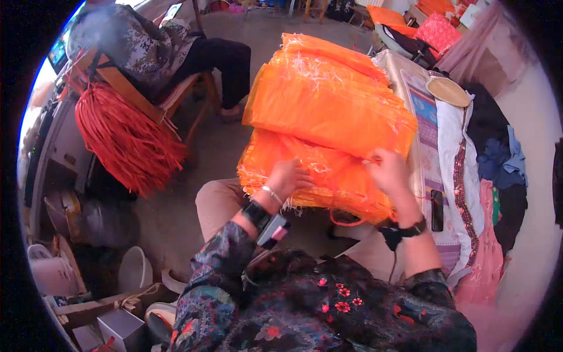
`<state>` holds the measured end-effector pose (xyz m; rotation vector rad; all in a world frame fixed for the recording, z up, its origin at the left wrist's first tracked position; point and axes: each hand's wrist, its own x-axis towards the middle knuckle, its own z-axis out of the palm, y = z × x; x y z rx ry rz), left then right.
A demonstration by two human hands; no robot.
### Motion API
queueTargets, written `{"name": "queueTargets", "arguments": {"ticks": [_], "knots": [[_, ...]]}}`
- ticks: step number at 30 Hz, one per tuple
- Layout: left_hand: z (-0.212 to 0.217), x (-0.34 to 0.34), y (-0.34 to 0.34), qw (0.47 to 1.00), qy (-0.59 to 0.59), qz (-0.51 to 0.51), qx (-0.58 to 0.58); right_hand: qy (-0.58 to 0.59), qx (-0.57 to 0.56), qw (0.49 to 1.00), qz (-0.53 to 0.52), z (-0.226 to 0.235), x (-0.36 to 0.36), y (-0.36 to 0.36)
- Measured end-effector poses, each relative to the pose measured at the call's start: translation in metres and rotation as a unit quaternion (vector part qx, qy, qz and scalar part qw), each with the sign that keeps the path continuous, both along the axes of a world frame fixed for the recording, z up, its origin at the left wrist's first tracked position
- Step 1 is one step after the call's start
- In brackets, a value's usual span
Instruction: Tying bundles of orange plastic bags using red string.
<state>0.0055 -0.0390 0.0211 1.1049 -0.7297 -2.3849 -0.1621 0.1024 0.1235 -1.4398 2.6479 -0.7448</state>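
Observation:
A tall stack of orange mesh bags [328, 94] with frayed white edges rises in front of my knees. A nearer, lower pile of the same orange mesh [328, 164] lies against it. My left hand [289, 179] rests on the near pile's left part, fingers stretched out and holding nothing. Over the pile's right part my right hand [387, 171] is closed, its thumb and fingertips pinched at a bit of orange-red material too small to name. A red cord loop [347, 220] hangs from the pile's near edge.
A bundle of red strips [126, 138] hangs on a wooden chair [111, 73] where a person [141, 53] sits. At right, a covered table [431, 135] bears a phone [437, 210], a round woven tray [448, 92] and clothes. Buckets [54, 273] and boxes [121, 330] stand lower left.

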Motion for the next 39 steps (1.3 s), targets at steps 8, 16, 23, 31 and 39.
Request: {"name": "queueTargets", "arguments": {"ticks": [8, 16, 23, 31, 39], "knots": [[-0.039, -0.03, -0.012, 0.996, -0.037, 0.015, -0.078, -0.029, 0.065, 0.992, 0.1, -0.069, 0.023, -0.08], [-0.015, 0.006, -0.026, 0.688, -0.337, -0.02, -0.642, -0.201, -0.034, 0.978, -0.038, -0.099, -0.045, -0.048], [0.038, -0.007, -0.016, 0.647, -0.313, -0.302, -0.626, -0.384, -0.145, 0.909, -0.077, -0.062, -0.066, -0.021], [0.07, 0.139, -0.049, 0.945, 0.272, 0.078, -0.164, -0.689, -0.221, 0.662, -0.197, -0.098, -0.063, -0.012], [0.004, 0.214, -0.093, 0.925, 0.268, 0.246, -0.107, -0.602, -0.164, 0.781, -0.03, -0.088, -0.013, -0.056]]}}
